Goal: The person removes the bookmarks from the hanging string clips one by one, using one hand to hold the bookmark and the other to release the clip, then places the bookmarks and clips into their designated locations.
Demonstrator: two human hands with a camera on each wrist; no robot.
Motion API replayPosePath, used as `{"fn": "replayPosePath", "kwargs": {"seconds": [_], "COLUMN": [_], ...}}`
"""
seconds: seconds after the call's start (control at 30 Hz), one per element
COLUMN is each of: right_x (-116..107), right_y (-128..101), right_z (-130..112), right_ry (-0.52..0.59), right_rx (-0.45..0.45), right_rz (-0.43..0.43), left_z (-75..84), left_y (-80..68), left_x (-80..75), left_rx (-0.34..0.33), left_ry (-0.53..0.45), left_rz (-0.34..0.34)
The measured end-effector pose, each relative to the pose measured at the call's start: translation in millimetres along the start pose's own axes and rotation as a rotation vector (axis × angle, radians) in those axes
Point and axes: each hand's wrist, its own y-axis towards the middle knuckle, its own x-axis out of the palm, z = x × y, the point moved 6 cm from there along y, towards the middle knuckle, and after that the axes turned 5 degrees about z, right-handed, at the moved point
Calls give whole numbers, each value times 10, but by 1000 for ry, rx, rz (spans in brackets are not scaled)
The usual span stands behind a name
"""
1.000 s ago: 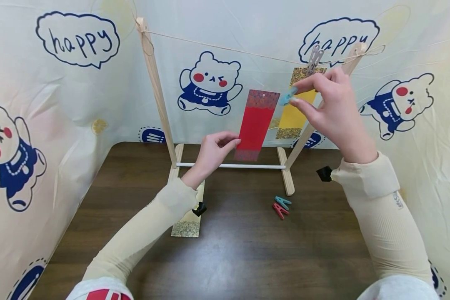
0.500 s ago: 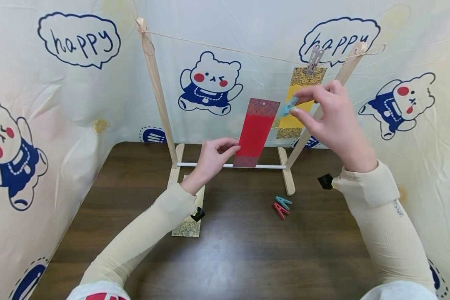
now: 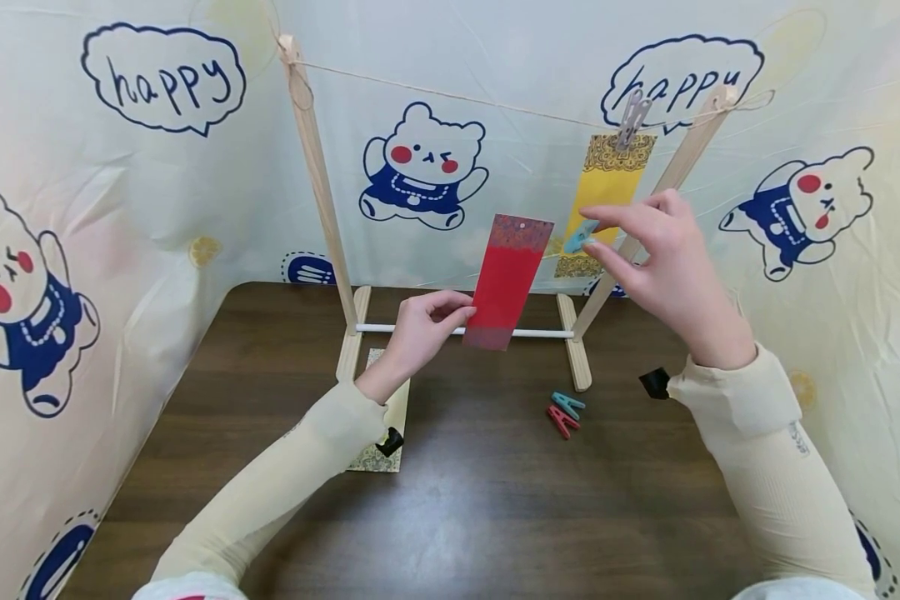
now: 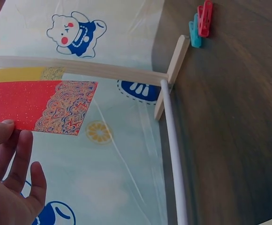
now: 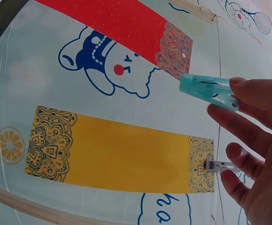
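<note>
- Fingers first: the left hand (image 3: 420, 329) pinches the lower edge of the red bookmark (image 3: 506, 279) between thumb and fingertips, holding it upright in front of the wooden rack (image 3: 318, 179). The other left fingers (image 4: 18, 159) sit loosely together beneath the card.
- Right hand (image 3: 667, 267) pinches a teal clothespin (image 3: 580, 236) between thumb and index finger, just right of the red bookmark's top corner. The remaining right fingers (image 5: 238, 157) are spread, not touching anything.
- Relative to the rack: the red bookmark floats between its two posts, well below the string (image 3: 457, 96) tied across the tops. A yellow bookmark (image 3: 603, 200) already hangs from that string near the right post, held by a grey clip (image 3: 633, 112).
- Handling guess: the red card looks like thin, stiff-ish cardstock, very light, and likely to bend or crease if squeezed hard. I'd say a side-edge grip low down is the spot to hold, since it leaves the patterned top band with the tiny hole free. The clothespin looks like springy plastic, best squeezed at its tail end.
- On the table (image 3: 495, 500), just right of the rack's right foot, lie a teal and a red clothespin (image 3: 564, 414) side by side. Another patterned bookmark (image 3: 381, 425) lies flat by the rack's left foot, partly under the left sleeve.
- Readable writing: "happy" in speech bubbles (image 3: 163, 79) on the bear-print backdrop, left and right of the rack. Small lettering on the right sleeve is too tiny to read.
</note>
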Motion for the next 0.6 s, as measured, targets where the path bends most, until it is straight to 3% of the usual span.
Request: {"fn": "replayPosePath", "kwargs": {"seconds": [0.6], "right_x": [163], "right_y": [-298], "right_z": [100], "right_ry": [18], "right_rx": [-2], "right_rz": [-44], "left_z": [-71], "left_y": [-202], "left_x": [-76], "left_rx": [32], "left_ry": [55], "left_rz": [-7]}}
